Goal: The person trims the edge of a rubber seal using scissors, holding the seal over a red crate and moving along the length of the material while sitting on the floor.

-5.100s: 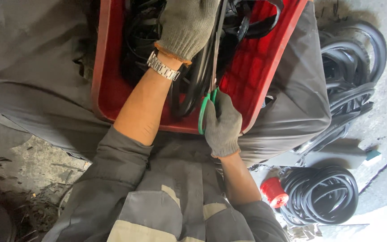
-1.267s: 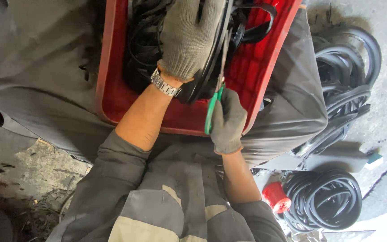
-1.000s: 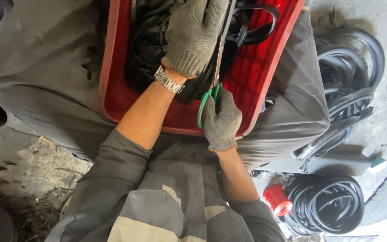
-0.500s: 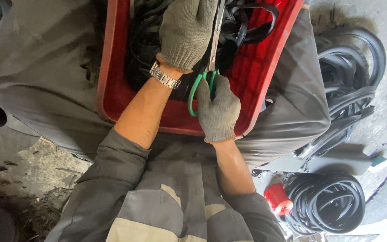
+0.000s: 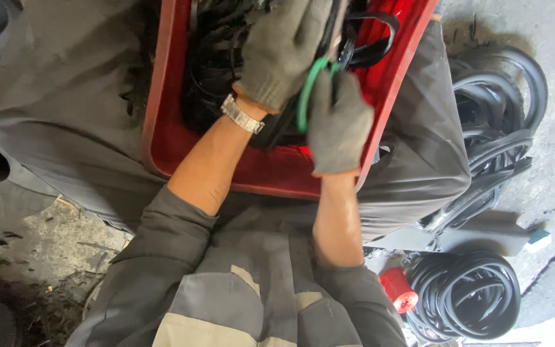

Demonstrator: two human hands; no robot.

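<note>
**Ana:** What is closest to us?

**Ben:** Grey sleeves (image 5: 226, 283) and two bare arms. Past them are two hands in grey gloves.

**Ana:** What does the right hand (image 5: 340, 122) do?

**Ben:** It is clenched around the green handle of the scissors (image 5: 308, 90). A moment ago it was lower, by the near edge of the red crate (image 5: 155, 122). Now it has gone up, right next to the left hand.

**Ana:** And the left hand (image 5: 284, 51)?

**Ben:** It has a silver watch (image 5: 242, 114) on the wrist. It is grasping a thin black strip (image 5: 336, 29) and keeps it tight over the crate. It has stayed in about the same spot.

**Ana:** So what does that move mean?

**Ben:** I think the scissors are running along the strip, and the cut is getting close to the holding hand. I cannot see the blades, the gloves hide them.

**Ana:** Where is the strip?

**Ben:** Above the crate, between the two hands. The crate sits on a grey cloth (image 5: 78, 96) and has black rubber bits inside.

**Ana:** And far away?

**Ben:** Black rubber rings (image 5: 470, 295) on the floor, a red cap (image 5: 397, 289), and more black loops (image 5: 502, 109) higher up.
</note>
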